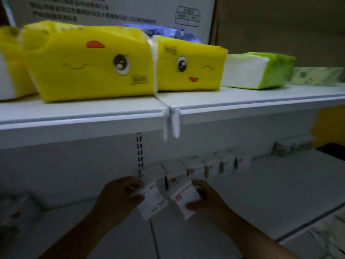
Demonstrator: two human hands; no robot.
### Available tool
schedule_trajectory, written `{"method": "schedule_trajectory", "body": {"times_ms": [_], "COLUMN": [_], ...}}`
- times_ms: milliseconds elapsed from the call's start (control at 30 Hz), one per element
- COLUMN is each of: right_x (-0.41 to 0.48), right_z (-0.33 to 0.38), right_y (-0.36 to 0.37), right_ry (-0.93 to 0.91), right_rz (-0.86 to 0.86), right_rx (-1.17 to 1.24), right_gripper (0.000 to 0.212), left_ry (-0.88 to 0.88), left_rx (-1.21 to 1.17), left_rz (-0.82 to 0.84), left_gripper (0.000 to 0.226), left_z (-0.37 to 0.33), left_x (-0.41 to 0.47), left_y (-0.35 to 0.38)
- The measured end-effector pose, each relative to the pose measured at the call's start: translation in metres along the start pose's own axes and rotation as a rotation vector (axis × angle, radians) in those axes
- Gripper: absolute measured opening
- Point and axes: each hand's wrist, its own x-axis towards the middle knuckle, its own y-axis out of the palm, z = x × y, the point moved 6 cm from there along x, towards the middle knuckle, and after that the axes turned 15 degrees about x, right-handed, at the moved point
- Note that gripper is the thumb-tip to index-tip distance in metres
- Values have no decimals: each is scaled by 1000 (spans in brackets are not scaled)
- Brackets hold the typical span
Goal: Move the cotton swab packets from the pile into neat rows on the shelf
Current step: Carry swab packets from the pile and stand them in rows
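Note:
My left hand grips a white cotton swab packet above the lower shelf. My right hand holds a second white packet with a red label just to the right of the first one. The two packets nearly touch. Behind them, several more swab packets stand in a row along the shelf's back wall, running up to the right. The view is dim and blurred.
The upper shelf carries yellow tissue packs with cartoon faces and a green and white tissue pack. A large white carton stands behind them. Small packs sit at the lower shelf's far right, blurred items at its left.

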Motion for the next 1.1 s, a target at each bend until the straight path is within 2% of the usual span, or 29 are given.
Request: {"method": "schedule_trajectory", "body": {"times_ms": [100, 133, 233, 333, 400, 467, 533, 633, 700, 900, 1000, 1100], "right_x": [2, 5, 16, 34, 48, 57, 60, 63, 66, 84, 78, 62], "right_z": [13, 17, 29, 37, 42, 48, 56, 60, 59, 50, 51, 58], "right_y": [-60, -81, -128, -140, -139, -132, -127, -116, -107, -103, -104, -104], "right_ry": [-75, -110, -182, -247, -335, -466, -609, -789, -909, -806, -770, -758], "right_rz": [-79, -121, -220, -144, -77, -35, -40, 11, 86, 127, 163, 187], "right_rx": [-222, -295, -373, -365, -535, -888, -1139, -1351, -1441, -1537, -1576, -1487], "right_gripper": [35, 35, 40, 64, 65, 60, 64, 77, 79, 80, 71, 80], "left_ry": [104, 140, 176, 213, 263, 306, 280, 164, 128, 96, 117, 191], "left_rx": [68, 104, 214, 504, 630, 753, 857, 980, 1091, 1169, 1161, 1117], "left_rz": [19, -17, -134, -173, -159, -165, -181, -21, 53, 123, 157, 120], "left_gripper": [24, 22, 27, 31, 28, 36, 44, 72, 81, 82, 87, 91], "left_z": [-54, -70, -107, -130, -141, -149, -148, -133, -132, -135, -138, -147], "left_x": [19, 26, 48, 73, 83, 86, 86, 87, 88, 99, 97, 90], "left_y": [41, 53, 84, 109, 121, 131, 138, 161, 169, 176, 171, 161]}}
